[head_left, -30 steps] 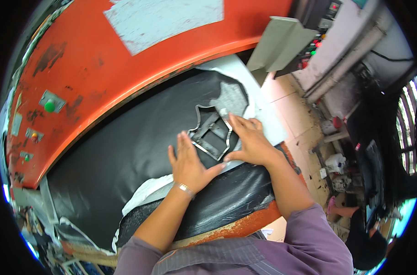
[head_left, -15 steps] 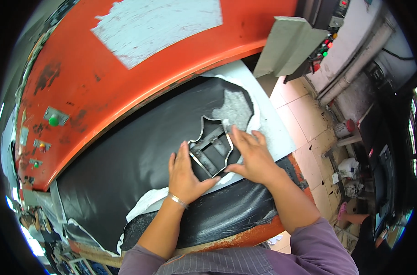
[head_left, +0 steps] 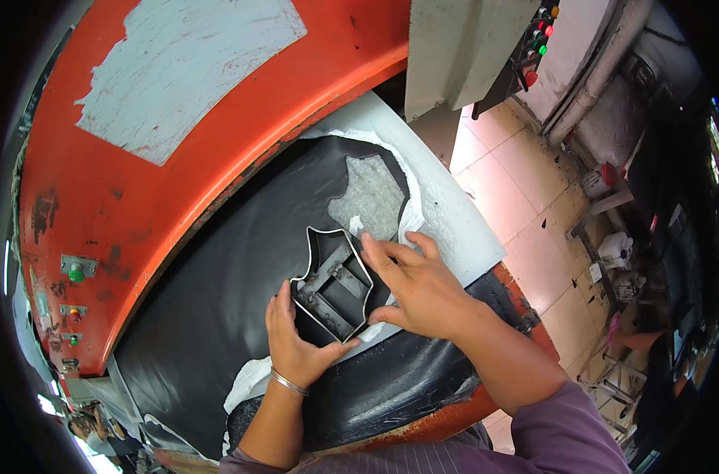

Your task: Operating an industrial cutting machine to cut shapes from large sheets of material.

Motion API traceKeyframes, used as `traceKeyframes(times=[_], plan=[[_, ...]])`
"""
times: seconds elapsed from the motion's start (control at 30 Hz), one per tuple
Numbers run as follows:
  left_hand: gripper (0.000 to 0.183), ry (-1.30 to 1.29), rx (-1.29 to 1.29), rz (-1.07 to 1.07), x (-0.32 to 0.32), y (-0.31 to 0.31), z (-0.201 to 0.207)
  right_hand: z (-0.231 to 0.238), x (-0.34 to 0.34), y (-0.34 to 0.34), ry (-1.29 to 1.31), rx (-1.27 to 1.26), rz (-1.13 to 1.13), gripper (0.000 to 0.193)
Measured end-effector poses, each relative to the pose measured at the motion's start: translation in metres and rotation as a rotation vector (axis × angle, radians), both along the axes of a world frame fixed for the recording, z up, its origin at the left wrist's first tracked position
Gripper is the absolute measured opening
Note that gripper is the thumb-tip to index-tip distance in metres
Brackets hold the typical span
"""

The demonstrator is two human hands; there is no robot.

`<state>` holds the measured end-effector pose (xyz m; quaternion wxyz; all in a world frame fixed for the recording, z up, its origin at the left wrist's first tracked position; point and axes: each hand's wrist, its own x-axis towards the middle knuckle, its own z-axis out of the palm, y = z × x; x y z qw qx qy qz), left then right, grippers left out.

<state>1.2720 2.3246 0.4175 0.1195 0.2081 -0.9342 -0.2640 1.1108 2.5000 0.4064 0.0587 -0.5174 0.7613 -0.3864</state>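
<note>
A metal cutting die (head_left: 332, 287), a dark steel outline with cross bars inside, lies flat on a black leather sheet (head_left: 217, 308). My left hand (head_left: 296, 340) presses on its lower left edge, thumb along the rim. My right hand (head_left: 418, 284) rests on its right edge with fingers spread and fingertips touching the frame. Both hands hold the die in place on the sheet. The sheet's grey underside (head_left: 369, 197) shows at a folded corner just beyond the die.
A large orange press head (head_left: 201, 142) with a patch of grey paint arches over the sheet. A white cutting board (head_left: 462, 229) lies under the leather. Green and red buttons (head_left: 75, 274) sit at the left, a control box (head_left: 533, 47) at upper right. Tiled floor lies to the right.
Both hands have slid the die slightly down and left across the leather and reset their grip at its edges. My head has also shifted, so the view has moved.
</note>
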Motion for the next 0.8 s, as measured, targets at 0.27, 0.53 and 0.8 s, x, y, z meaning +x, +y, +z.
traceKeyframes(times=[0.27,0.53,0.8], plan=[[0.126,-0.033,-0.012,-0.019,-0.001,-0.001,0.003,0.008,-0.007,0.002,-0.039,-0.003,0.012,0.103],[0.117,-0.102,0.184,-0.191,-0.002,-0.026,0.020,0.020,-0.035,-0.017,-0.171,0.005,0.066,0.076],[0.070,-0.014,0.151,-0.258,0.035,-0.065,0.004,0.020,-0.027,-0.007,-0.221,0.167,0.076,0.072]])
